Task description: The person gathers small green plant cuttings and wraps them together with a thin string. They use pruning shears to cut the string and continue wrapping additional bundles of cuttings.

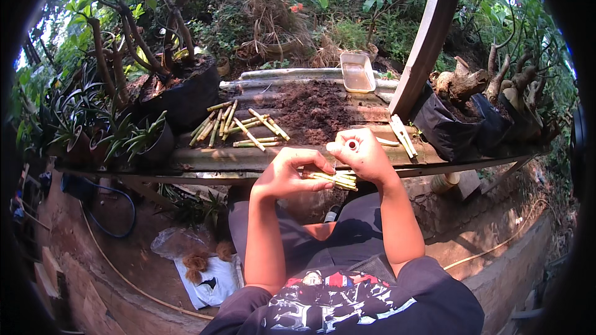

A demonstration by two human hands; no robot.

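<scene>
My left hand [293, 172] grips a small bundle of green-yellow cut stems [343, 180] just off the near edge of the bench. A thin strand [334, 167] stands up from the bundle, which seems to be wrapped around its middle. In my right hand [368, 156], raised above the bundle's right end, is a small spool [352, 144] whose pale rim and dark bore face up. More cut stems [216, 123] lie in a loose heap on the corrugated bench top [209, 158], with others [260, 130] scattered beside them. The fingers hide part of the bundle.
Dark soil [309, 109] covers the bench's middle, below a plastic tub [357, 73]. Pale-handled pruning shears [403, 136] lie near a wooden post [428, 37]. Potted plants [181, 95] and black grow bags [444, 123] flank the bench. A white sack [209, 284] rests on the ground.
</scene>
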